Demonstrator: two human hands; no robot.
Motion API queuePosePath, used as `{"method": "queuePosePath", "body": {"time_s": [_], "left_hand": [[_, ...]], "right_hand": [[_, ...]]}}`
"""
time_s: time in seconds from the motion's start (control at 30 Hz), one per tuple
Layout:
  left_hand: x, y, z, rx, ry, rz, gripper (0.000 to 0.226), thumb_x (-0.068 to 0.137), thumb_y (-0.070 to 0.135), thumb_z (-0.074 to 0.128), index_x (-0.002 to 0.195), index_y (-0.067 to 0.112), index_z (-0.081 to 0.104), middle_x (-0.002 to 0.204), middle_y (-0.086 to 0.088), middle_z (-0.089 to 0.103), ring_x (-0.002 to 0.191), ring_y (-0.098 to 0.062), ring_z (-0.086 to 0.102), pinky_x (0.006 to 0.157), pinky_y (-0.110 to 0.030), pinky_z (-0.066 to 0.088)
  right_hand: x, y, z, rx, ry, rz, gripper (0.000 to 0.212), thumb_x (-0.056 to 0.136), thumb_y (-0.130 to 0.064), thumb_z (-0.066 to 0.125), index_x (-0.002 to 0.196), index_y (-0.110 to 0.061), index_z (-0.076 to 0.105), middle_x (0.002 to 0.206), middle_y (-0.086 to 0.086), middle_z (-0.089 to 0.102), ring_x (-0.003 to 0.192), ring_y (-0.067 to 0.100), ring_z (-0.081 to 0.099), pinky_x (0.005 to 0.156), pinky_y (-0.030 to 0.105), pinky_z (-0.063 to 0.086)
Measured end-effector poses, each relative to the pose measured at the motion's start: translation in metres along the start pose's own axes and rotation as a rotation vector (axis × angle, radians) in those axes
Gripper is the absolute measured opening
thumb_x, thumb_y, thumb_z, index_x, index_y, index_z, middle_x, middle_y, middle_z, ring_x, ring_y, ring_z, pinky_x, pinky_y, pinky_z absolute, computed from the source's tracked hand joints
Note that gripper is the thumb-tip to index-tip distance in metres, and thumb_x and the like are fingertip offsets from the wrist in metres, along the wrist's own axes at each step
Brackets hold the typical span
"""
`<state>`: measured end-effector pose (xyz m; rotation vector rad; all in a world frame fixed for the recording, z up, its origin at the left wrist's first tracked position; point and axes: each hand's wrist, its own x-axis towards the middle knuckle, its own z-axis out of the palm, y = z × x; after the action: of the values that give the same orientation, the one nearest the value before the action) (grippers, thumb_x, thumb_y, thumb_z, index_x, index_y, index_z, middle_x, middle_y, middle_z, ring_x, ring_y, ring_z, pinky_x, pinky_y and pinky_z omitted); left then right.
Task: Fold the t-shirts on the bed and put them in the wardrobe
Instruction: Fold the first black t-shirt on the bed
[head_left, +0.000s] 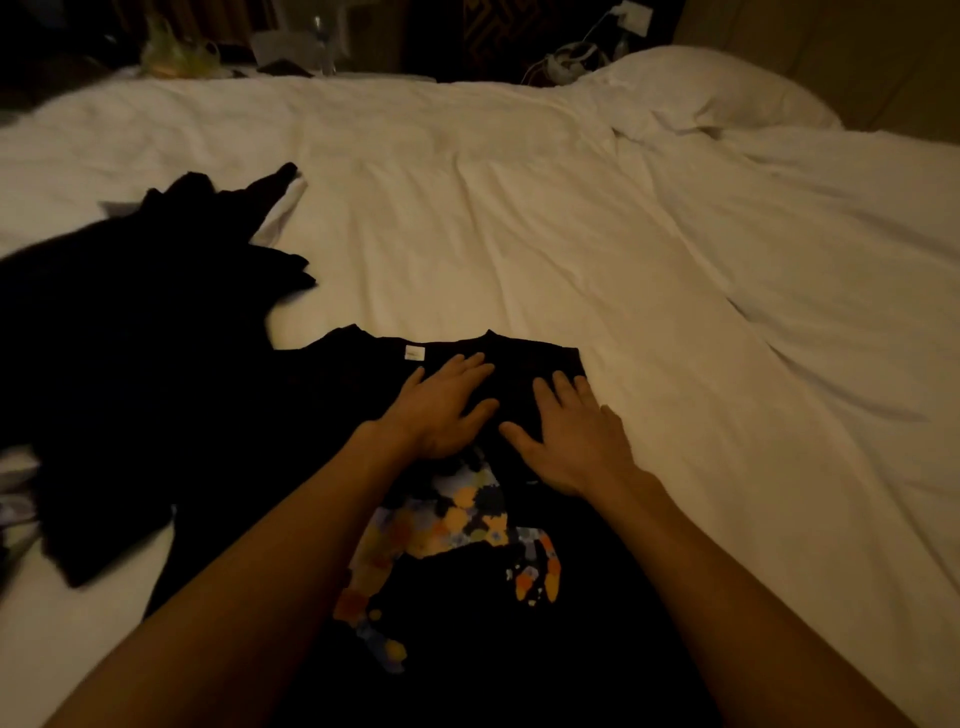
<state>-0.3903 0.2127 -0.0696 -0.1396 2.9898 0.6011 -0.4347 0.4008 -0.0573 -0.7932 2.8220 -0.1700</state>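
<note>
Black printed t-shirt (447, 613) lies flat on the bed (571, 234), collar at the fingertips. Left hand (447, 410) and right hand (571, 441) are side by side, fingers spread, palms pressing just below the collar and gripping nothing. Pile of dark clothes (130, 364) lies close left of the left hand. Risk: the soft bedding may bunch under pressure and set creases, and the dim light hides the black edges, so a fold could go crooked.

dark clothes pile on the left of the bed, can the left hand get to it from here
Probably yes. The left hand lies flat on the printed t-shirt, holding nothing, and the dark clothes pile sits just to its left on the bed, with nothing standing between them.
</note>
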Motion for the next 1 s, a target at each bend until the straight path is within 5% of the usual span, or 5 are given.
{"method": "queuePosePath", "body": {"time_s": [0.27,0.57,1.0], "left_hand": [[-0.083,-0.079,-0.083,-0.032,0.282,-0.105,0.037,0.095,0.032,0.056,0.129,0.018,0.059,0.129,-0.006,0.060,0.119,-0.027,0.056,0.099,-0.045,0.048],[-0.205,-0.220,-0.127,0.018,0.356,-0.386,0.036,0.095,0.021,0.061,0.129,0.012,0.062,0.130,-0.009,0.060,0.122,-0.027,0.056,0.102,-0.035,0.042],[-0.208,-0.316,-0.105,0.053,0.329,-0.456,0.053,0.095,0.055,0.054,0.141,0.029,0.052,0.133,-0.002,0.049,0.123,-0.023,0.049,0.100,-0.039,0.046]], "right_hand": [[-0.016,-0.119,-0.013,0.206,0.269,-0.349,0.059,0.095,-0.046,0.053,0.144,-0.015,0.045,0.144,0.005,0.047,0.135,0.026,0.039,0.107,0.043,0.041],[-0.034,-0.279,0.039,0.299,0.239,-0.606,0.051,0.090,-0.043,0.062,0.134,-0.017,0.057,0.128,0.004,0.057,0.119,0.025,0.049,0.098,0.042,0.048],[-0.024,-0.370,0.096,0.211,0.273,-0.654,0.033,0.089,-0.039,0.064,0.118,-0.023,0.064,0.108,-0.002,0.058,0.099,0.021,0.050,0.076,0.038,0.051]]}}
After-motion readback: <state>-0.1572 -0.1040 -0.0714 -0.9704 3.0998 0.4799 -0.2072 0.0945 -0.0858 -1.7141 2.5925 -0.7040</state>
